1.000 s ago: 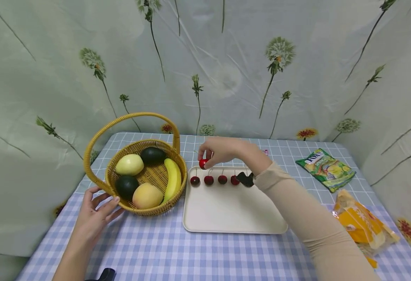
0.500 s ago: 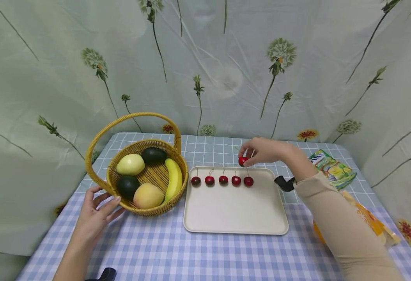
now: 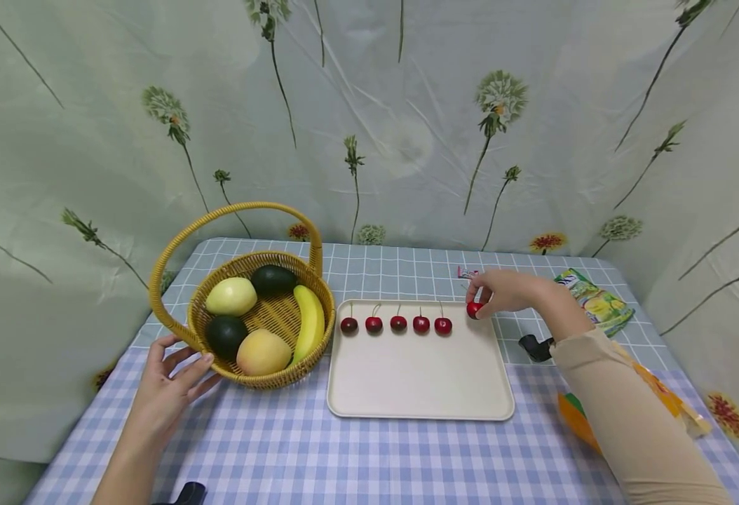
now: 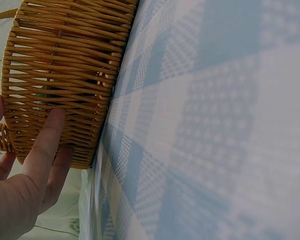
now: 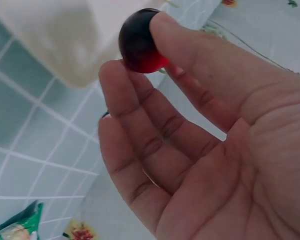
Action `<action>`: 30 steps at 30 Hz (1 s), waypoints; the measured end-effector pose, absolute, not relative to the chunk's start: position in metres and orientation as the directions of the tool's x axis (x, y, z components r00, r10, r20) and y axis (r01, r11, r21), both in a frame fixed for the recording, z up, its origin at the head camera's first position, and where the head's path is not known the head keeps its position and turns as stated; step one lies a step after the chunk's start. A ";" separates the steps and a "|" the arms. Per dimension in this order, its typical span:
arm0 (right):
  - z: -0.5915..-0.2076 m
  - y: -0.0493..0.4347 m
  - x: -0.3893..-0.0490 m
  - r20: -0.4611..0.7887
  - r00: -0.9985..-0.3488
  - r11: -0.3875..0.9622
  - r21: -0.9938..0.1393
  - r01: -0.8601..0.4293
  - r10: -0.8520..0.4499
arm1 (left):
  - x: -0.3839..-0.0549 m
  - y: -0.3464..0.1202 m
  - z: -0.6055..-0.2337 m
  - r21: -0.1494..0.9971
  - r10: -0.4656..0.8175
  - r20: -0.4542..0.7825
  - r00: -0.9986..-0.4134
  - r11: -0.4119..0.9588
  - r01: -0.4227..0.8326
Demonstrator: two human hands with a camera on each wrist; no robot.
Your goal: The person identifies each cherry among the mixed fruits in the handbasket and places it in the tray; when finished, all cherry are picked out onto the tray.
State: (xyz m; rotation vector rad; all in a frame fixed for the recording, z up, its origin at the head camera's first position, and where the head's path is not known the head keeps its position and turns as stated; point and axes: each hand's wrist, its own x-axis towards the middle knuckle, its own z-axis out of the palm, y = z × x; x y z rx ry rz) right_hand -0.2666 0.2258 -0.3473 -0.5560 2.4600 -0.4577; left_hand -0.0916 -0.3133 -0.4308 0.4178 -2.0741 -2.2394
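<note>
My right hand (image 3: 502, 291) pinches a red cherry (image 3: 473, 310) between thumb and fingertips, over the back right corner of the cream tray (image 3: 420, 379). In the right wrist view the cherry (image 5: 142, 42) looks dark on top and bright red below. Several cherries with stems, among them a dark one (image 3: 349, 325) at the left end, lie in a row along the tray's back side. My left hand (image 3: 164, 389) rests against the near left side of the yellow wicker basket (image 3: 275, 379). The left wrist view shows its extended fingers (image 4: 45, 142) touching the weave.
In the basket lie a banana (image 3: 308, 326), a peach (image 3: 263, 352), a pale green fruit (image 3: 232, 296) and two dark green avocados (image 3: 273, 280). A green snack bag (image 3: 597, 298), a yellow packet (image 3: 666, 396) and a small pink wrapper (image 3: 467, 272) lie towards the right.
My right hand has carried the cherry rightward along the tray's back side and lowered it over the back right corner. The left hand and the basket have stayed put.
</note>
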 end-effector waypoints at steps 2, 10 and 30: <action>-0.353 0.227 -0.268 -0.466 -0.753 0.865 -0.419 -0.274 -0.464 | -0.092 -0.313 -0.431 0.986 -0.229 -0.158 -0.961 -0.091 -0.141; -0.368 0.219 -0.271 -0.493 -0.731 0.863 -0.427 -0.270 -0.472 | -0.092 -0.315 -0.431 0.985 -0.236 -0.168 -0.957 -0.078 -0.154; -0.370 0.209 -0.262 -0.503 -0.735 0.872 -0.419 -0.253 -0.455 | -0.087 -0.323 -0.415 0.969 -0.174 -0.157 -0.972 0.163 -0.186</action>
